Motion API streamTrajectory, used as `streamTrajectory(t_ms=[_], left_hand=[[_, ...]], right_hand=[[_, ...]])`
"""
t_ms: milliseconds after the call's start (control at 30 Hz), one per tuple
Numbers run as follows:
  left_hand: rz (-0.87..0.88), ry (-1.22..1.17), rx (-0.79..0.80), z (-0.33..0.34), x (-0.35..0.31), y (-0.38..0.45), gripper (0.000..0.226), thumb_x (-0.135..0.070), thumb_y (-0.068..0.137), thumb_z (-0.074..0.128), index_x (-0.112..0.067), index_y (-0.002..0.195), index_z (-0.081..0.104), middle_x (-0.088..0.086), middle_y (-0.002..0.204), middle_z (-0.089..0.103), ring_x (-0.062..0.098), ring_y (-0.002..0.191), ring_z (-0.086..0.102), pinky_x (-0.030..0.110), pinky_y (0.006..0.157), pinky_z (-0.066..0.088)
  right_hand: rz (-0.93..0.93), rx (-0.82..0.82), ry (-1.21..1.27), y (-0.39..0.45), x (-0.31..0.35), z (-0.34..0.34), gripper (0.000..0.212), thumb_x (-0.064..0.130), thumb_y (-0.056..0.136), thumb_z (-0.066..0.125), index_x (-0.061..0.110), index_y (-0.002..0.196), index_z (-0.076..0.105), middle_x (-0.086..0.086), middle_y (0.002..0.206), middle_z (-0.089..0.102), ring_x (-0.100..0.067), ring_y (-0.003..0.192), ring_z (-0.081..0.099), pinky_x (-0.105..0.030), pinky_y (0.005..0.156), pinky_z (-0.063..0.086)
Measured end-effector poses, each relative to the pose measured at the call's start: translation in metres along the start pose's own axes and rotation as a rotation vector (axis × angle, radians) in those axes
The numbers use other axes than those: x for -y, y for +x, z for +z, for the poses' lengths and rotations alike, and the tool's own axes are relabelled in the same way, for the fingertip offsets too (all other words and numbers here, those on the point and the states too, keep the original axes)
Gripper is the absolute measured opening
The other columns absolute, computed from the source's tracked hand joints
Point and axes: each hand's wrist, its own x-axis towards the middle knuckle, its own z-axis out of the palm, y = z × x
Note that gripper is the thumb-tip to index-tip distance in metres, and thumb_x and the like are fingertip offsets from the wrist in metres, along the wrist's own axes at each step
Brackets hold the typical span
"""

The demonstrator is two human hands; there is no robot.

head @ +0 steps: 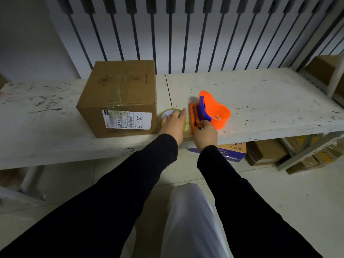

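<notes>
While the left hand [174, 123] lies flat on the tape roll [168, 113], fingers mostly straight, the right hand [205, 134] is pinching the near end of the orange cutter [191, 116]. The cutter is lying on the table [260, 94], right against the dispenser [216, 110]. The roll sits just right of the box [121, 97], which is taped shut. Looks like the grab-your-tools step to me. Next up, I reckon: lift the cutter clear without nudging the dispenser, then get a firmer grip.
</notes>
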Motion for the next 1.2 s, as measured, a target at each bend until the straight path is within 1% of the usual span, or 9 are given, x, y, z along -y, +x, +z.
streamTrajectory(t_ms=[67,200,300,400,567,700,833,1000,1200], left_hand=[[0.032,-0.005,-0.05,-0.006,0.0,-0.006,0.069,-0.005,0.088,0.054,-0.014,0.148,0.02,0.01,0.14,0.039,0.028,0.131,0.037,0.038,0.111,0.027],[0.119,-0.178,-0.245,-0.027,0.006,-0.028,0.054,-0.007,0.088,0.052,-0.01,0.141,0.039,0.014,0.127,0.049,0.031,0.117,0.049,0.04,0.102,0.041],[0.128,-0.221,-0.404,-0.048,0.019,-0.047,0.045,-0.006,0.086,0.054,-0.006,0.131,0.052,0.017,0.121,0.055,0.032,0.112,0.052,0.04,0.096,0.044],[0.064,-0.151,-0.576,-0.069,0.042,-0.062,0.037,-0.011,0.085,0.058,-0.008,0.121,0.06,0.013,0.114,0.06,0.032,0.107,0.054,0.042,0.09,0.044],[-0.121,-0.197,-0.67,-0.096,0.093,-0.076,0.036,-0.006,0.091,0.051,-0.008,0.127,0.057,0.013,0.123,0.056,0.028,0.119,0.047,0.036,0.102,0.039],[-0.285,-0.125,-0.544,-0.109,0.123,-0.076,0.041,-0.024,0.098,0.04,-0.017,0.138,0.045,0.007,0.142,0.045,0.025,0.137,0.03,0.039,0.113,0.027],[-0.372,-0.006,-0.286,-0.107,0.139,-0.071,0.048,-0.039,0.1,0.02,-0.027,0.147,0.026,0.001,0.158,0.02,0.026,0.148,0.003,0.042,0.12,0.004],[-0.365,0.035,-0.254,-0.1,0.145,-0.072,0.05,-0.042,0.1,0.016,-0.026,0.148,0.02,0.002,0.158,0.021,0.022,0.147,0.012,0.037,0.12,0.007],[-0.315,0.034,-0.298,-0.092,0.153,-0.073,0.055,-0.05,0.095,0.031,-0.027,0.146,0.029,0.004,0.156,0.027,0.023,0.146,0.016,0.037,0.119,0.009]], right_hand=[[-0.007,-0.022,-0.01,-0.004,0.003,-0.003,0.029,0.008,0.087,0.045,0.005,0.111,0.061,-0.018,0.114,0.064,-0.036,0.104,0.058,-0.041,0.09,0.047],[-0.097,-0.09,-0.021,-0.014,0.02,-0.002,0.028,0.015,0.085,0.045,0.01,0.106,0.063,-0.016,0.109,0.065,-0.036,0.101,0.059,-0.042,0.087,0.049],[-0.233,-0.095,0.004,-0.028,0.043,0.007,0.03,0.016,0.086,0.047,0.013,0.112,0.062,-0.013,0.117,0.063,-0.03,0.111,0.057,-0.045,0.095,0.046],[-0.4,-0.073,-0.024,-0.042,0.066,0.019,0.03,0.01,0.089,0.046,0.012,0.116,0.061,-0.01,0.123,0.061,-0.026,0.117,0.052,-0.037,0.1,0.042],[-0.672,-0.024,-0.208,-0.062,0.096,0.047,0.032,0.014,0.096,0.04,0.01,0.122,0.059,-0.012,0.122,0.062,-0.031,0.115,0.052,-0.037,0.096,0.039],[-0.807,0.091,-0.321,-0.066,0.118,0.063,0.035,0.021,0.097,0.041,0.012,0.128,0.055,-0.012,0.131,0.058,-0.03,0.124,0.047,-0.035,0.102,0.034],[-0.773,0.212,-0.51,-0.055,0.128,0.076,0.047,0.041,0.097,0.034,0.02,0.138,0.043,-0.01,0.149,0.039,-0.033,0.143,0.021,-0.042,0.116,0.016],[-0.727,0.19,-0.647,-0.046,0.126,0.089,0.058,0.055,0.093,0.03,0.025,0.141,0.038,-0.009,0.153,0.033,-0.031,0.144,0.02,-0.043,0.117,0.015],[-0.8,0.074,-0.734,-0.046,0.117,0.097,0.062,0.056,0.088,0.031,0.018,0.134,0.049,-0.013,0.142,0.049,-0.036,0.134,0.04,-0.045,0.108,0.029]])
